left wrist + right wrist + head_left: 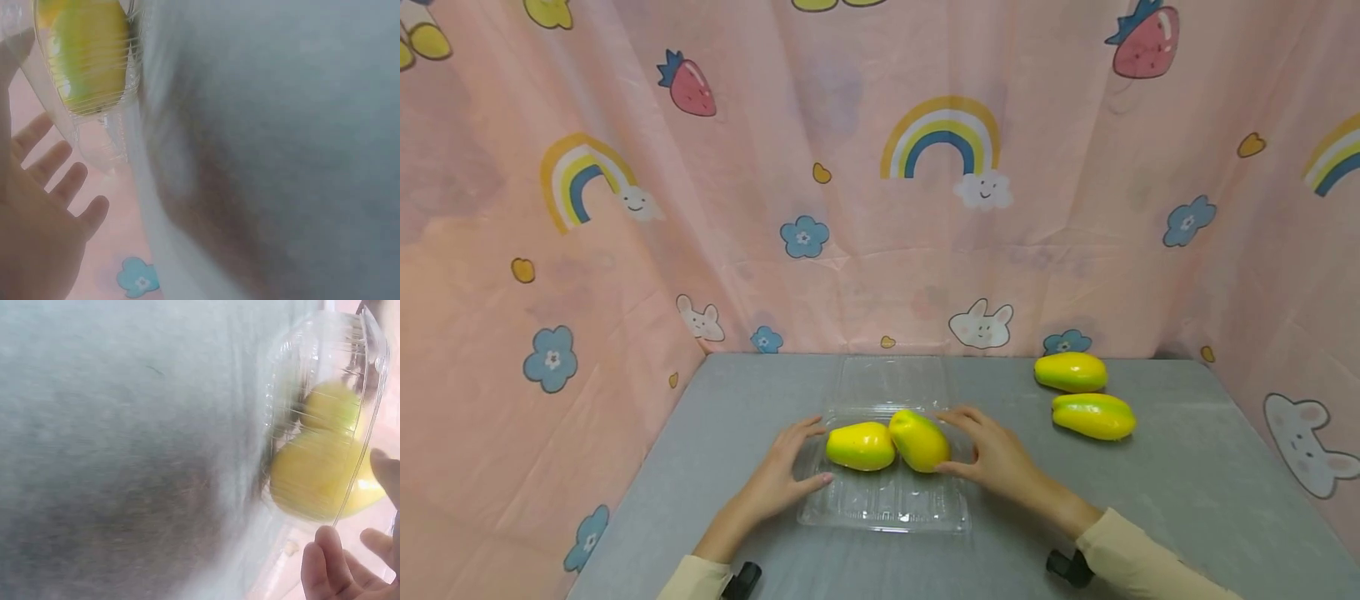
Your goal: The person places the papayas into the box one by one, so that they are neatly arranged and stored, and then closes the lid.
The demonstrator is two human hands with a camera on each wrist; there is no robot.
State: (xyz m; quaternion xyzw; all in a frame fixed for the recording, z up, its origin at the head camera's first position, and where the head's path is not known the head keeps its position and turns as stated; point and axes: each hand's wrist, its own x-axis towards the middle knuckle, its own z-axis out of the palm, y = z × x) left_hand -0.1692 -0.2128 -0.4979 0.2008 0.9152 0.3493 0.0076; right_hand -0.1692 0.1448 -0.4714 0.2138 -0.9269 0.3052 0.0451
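- Grey tabletop, pink curtain at 12 o'clock.
- At 6: two papayas in open clear clamshell.
- At clamshell's 9: left hand, fingers spread.
- At its 3: right hand, thumb parted from fingers.

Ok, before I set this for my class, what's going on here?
A person has both hands around an open, clear plastic box on a grey table. The left hand is spread at the box's left side, and the right hand is beside the right-hand yellow fruit; whether it touches the fruit is hard to tell. Another yellow-green fruit lies next to that one in the box. Two more fruits lie outside, farther back on the right.
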